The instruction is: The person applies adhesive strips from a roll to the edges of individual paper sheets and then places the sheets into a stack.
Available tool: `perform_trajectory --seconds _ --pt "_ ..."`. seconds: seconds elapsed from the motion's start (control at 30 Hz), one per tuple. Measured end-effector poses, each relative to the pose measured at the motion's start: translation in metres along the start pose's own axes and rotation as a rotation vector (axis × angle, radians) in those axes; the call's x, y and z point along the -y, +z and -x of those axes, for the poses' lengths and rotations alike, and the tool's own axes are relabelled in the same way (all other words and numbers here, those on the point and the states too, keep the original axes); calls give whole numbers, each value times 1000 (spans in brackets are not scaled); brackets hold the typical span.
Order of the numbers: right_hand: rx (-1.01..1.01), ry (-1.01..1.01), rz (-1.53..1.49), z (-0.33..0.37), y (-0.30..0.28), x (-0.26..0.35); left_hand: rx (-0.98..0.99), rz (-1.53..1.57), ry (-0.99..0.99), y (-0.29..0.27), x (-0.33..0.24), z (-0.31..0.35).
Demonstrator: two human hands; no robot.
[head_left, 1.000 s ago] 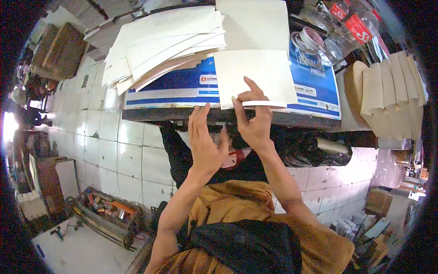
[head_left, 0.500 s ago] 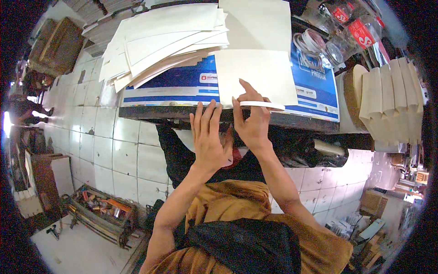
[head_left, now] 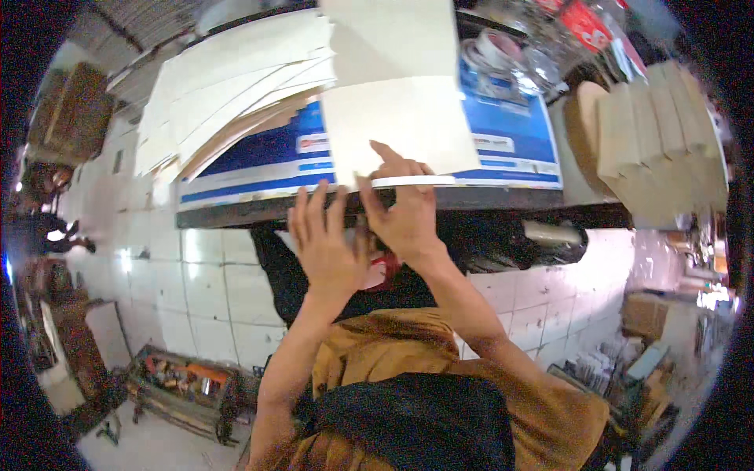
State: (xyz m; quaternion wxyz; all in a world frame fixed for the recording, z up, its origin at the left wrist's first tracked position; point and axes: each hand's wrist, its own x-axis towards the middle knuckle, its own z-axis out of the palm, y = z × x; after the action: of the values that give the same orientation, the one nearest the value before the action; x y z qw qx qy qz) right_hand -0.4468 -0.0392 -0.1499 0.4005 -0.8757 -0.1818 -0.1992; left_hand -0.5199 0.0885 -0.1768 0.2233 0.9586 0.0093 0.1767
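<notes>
A cream sheet of paper [head_left: 397, 118], creased or overlapped across its middle, lies over the table's front edge area. My right hand [head_left: 404, 216] grips a thin white tape roll [head_left: 416, 180], seen edge-on, at the sheet's near edge; its index finger stretches out over the paper. My left hand [head_left: 326, 243] is just left of it, fingers spread and straight, fingertips at the table edge by the sheet's near left corner. Its thumb is partly blurred. Whether a strip of tape runs between the hands cannot be made out.
A fanned stack of cream sheets [head_left: 243, 86] lies left on a blue printed mat [head_left: 506, 161]. Tape rolls [head_left: 499, 51] and plastic bottles [head_left: 581, 23] stand back right. Folded cream paper pieces [head_left: 660, 133] are at the right. A tool-filled rack [head_left: 184, 385] stands lower left.
The whole view has shifted, so the table and both hands appear further left. My hands keep nearly the same pose at the sheet's near edge, the tape roll still in my right hand.
</notes>
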Motion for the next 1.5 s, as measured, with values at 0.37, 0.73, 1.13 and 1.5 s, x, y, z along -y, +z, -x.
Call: perform_trajectory --seconds 0.37,0.73,1.13,1.5 --pt "-336 311 -102 -10 -119 -87 -9 -34 49 -4 -5 -2" --pt "-190 135 326 -3 -105 -123 18 -69 30 -4 -6 -3" --pt "-141 97 410 -4 -103 -116 10 -50 36 -7 -3 -2" --pt "-89 67 383 8 -99 -85 -25 -213 -16 -42 -2 -38"
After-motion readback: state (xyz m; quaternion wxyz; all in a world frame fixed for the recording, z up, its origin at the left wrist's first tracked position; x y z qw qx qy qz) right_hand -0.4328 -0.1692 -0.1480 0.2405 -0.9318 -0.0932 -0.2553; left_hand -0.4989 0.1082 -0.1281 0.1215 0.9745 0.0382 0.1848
